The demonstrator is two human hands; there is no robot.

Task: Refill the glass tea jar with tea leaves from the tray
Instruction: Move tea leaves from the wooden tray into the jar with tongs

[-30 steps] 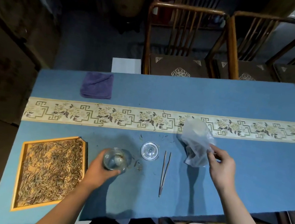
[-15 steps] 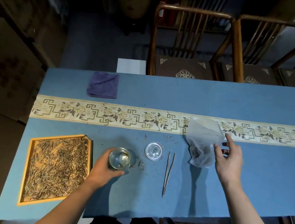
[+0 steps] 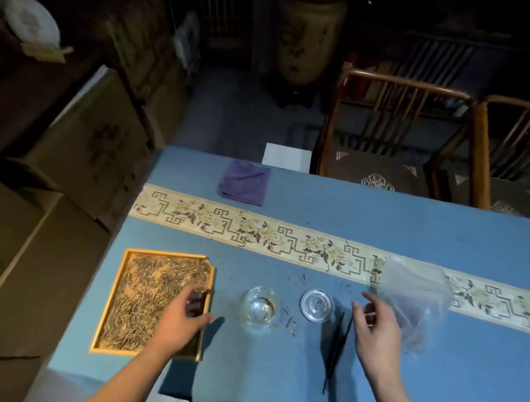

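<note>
A: Count on the worktop (image 3: 270,362)?

B: One wooden tray (image 3: 101,324) of tea leaves (image 3: 144,299), set at the near left corner. One glass tea jar (image 3: 259,307), upright and uncovered, just right of the tray, touched by neither hand. One round glass lid (image 3: 316,305) is laid flat beside the jar, on its right. One pair of dark tweezers (image 3: 337,346) is noted right of the lid, running toward the near edge. One crumpled clear plastic bag (image 3: 411,305) lies partly on the patterned runner (image 3: 253,232). One folded purple cloth (image 3: 243,186) is seen at the far side.

A: Hands?

B: Two. The left hand (image 3: 182,317) is lowered over the tray's right rim, fingers curled down into the leaves; whether any leaves are pinched cannot be told, the fingertips being blurred. The right hand (image 3: 376,328) is held above the cloth between the tweezers and the bag, fingers loosely bent and apart; a small pale thing seems to sit at the fingertips, too blurred to be named.

A: Loose material?

B: A few stray leaves are scattered around the jar and the lid. A little dark matter is seen in the jar's bottom.

A: Beyond the worktop?

B: Two wooden chairs (image 3: 398,133) at the far right, cardboard boxes (image 3: 96,146) on the floor at left.
</note>
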